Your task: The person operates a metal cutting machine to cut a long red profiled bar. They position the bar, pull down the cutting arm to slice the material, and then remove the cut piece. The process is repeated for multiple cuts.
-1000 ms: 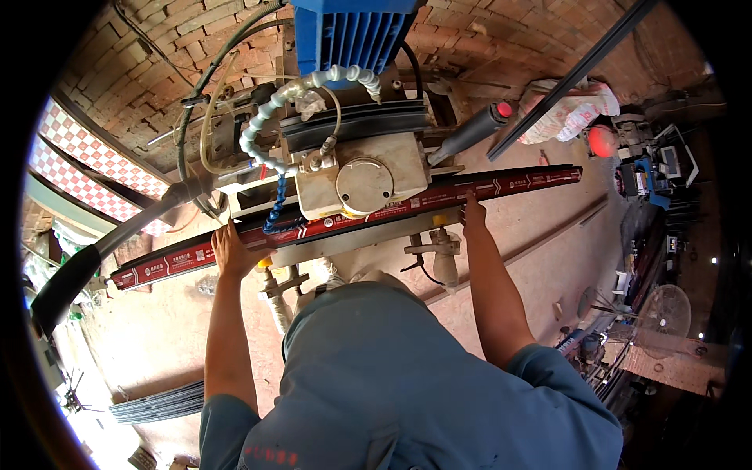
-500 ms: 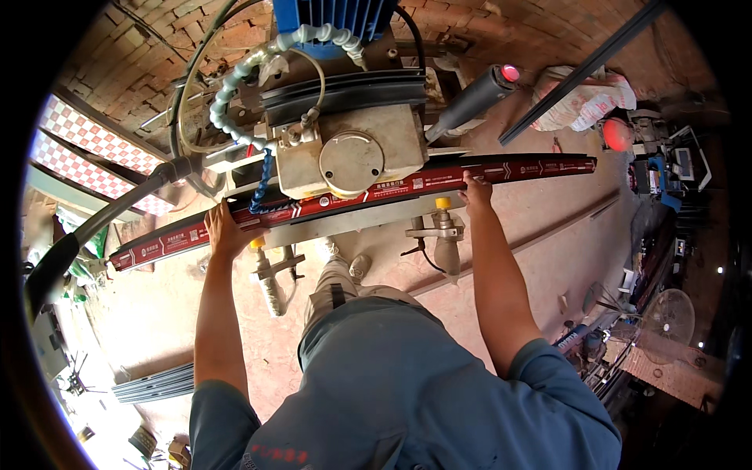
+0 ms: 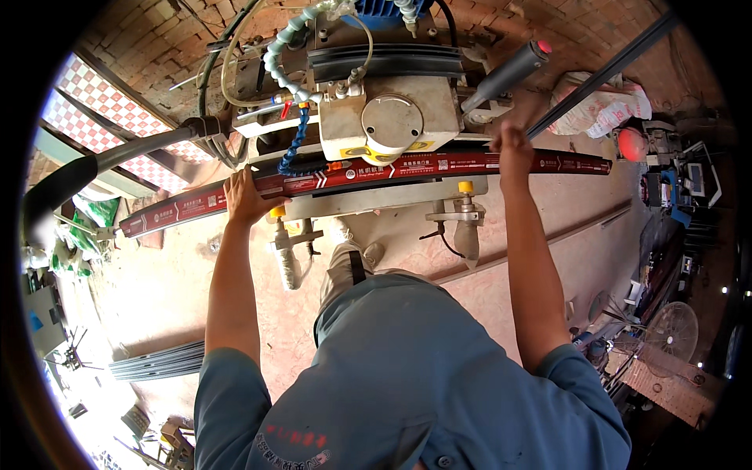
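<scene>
A long metal profile [image 3: 439,163] with a red printed film lies across the machine bed, under the pale cast machine head [image 3: 345,128]. My left hand [image 3: 244,196] holds it left of the head, fingers over the far edge and thumb along the near face. My right hand [image 3: 515,149] is raised over its right part, below a black lever handle [image 3: 505,77] with a red button at the end. That hand is smeared by motion, so its fingers do not show clearly. I see a blue segmented nozzle hose [image 3: 300,141] bending down onto the profile beside the head.
Two clamp cylinders with yellow caps, left [image 3: 280,211] and right [image 3: 466,188], stand at the bed's near side. A black bar [image 3: 603,74] slants in from the far right. A grey curved arm [image 3: 149,145] reaches in at left. Dark strips [image 3: 157,361] lie on the floor.
My right hand has left the profile's near edge and risen toward the lever handle. My left hand remains on the profile. The whole view has shifted slightly.
</scene>
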Demonstrator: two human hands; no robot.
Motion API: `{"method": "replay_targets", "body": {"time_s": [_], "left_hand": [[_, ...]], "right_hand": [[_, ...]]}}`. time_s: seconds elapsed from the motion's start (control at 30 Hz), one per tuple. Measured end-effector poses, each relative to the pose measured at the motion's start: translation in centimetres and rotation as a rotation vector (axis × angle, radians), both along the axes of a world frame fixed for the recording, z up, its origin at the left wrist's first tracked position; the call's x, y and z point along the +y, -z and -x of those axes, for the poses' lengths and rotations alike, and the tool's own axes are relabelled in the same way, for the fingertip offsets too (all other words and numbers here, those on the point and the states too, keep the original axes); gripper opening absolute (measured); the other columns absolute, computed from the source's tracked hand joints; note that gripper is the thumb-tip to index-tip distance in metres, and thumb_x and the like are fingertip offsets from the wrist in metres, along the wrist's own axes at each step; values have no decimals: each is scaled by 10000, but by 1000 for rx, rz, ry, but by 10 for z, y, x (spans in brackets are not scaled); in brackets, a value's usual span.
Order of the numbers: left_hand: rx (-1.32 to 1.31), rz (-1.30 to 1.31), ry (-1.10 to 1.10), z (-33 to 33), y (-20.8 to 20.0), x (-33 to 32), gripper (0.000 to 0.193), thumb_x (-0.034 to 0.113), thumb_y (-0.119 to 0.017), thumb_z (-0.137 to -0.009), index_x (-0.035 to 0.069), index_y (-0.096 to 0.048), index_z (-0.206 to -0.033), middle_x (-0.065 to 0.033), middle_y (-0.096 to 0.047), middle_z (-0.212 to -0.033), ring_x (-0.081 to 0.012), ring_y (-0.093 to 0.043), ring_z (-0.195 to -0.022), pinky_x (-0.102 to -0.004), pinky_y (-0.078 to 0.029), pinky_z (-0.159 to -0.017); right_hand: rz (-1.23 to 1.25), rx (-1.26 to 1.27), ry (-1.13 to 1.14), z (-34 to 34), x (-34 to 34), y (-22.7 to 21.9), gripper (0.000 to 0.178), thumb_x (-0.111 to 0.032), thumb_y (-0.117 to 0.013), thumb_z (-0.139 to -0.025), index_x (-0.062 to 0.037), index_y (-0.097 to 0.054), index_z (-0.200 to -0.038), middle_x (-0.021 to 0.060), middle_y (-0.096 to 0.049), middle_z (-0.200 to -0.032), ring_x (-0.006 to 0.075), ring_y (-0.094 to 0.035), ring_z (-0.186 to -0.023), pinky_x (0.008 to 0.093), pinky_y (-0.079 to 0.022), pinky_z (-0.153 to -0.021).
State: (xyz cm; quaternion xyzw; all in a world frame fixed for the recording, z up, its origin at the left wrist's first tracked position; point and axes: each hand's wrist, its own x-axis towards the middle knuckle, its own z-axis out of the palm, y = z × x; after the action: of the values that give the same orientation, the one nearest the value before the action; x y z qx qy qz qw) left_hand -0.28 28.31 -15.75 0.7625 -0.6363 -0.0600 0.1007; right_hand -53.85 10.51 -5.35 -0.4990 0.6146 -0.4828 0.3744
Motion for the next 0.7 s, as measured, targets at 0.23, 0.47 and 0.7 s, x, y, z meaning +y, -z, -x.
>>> {"method": "replay_targets", "body": {"time_s": [0.23,0.47,0.7], "left_hand": [[-20,-82,-5,4,-8,-6,1231,802,-857,-512,-44,-493,-1328,-216,-604,-1251,-378,-503,-1278,-487,-335,-1117],[-2,-55,8,3,-6,-4,1235,799,-860,-506,-44,-490,-1330,-224,-602,-1258,-384,-509,-1274,-497,-341,-1116],[-14,-47,11,2,-5,-4,1218,796,-861,-498,-34,-499,-1313,-203,-613,-1250,-375,-520,-1268,-501,-359,-1095]], "right_hand": [[710,-281,-393,-116,-4,-187,492,-395,-585,-1061,27,-548,-1312,131,-683,-1068,225,-662,-971,359,-532,-852],[378,-351,-316,-138,-15,-210,184,-187,-695,-1008,-70,-604,-899,-29,-499,-581,88,-470,-462,256,-382,-461],[399,-355,-314,-137,-18,-208,213,-163,-693,-1006,-89,-573,-846,-43,-445,-569,73,-423,-441,257,-349,-414]]}}
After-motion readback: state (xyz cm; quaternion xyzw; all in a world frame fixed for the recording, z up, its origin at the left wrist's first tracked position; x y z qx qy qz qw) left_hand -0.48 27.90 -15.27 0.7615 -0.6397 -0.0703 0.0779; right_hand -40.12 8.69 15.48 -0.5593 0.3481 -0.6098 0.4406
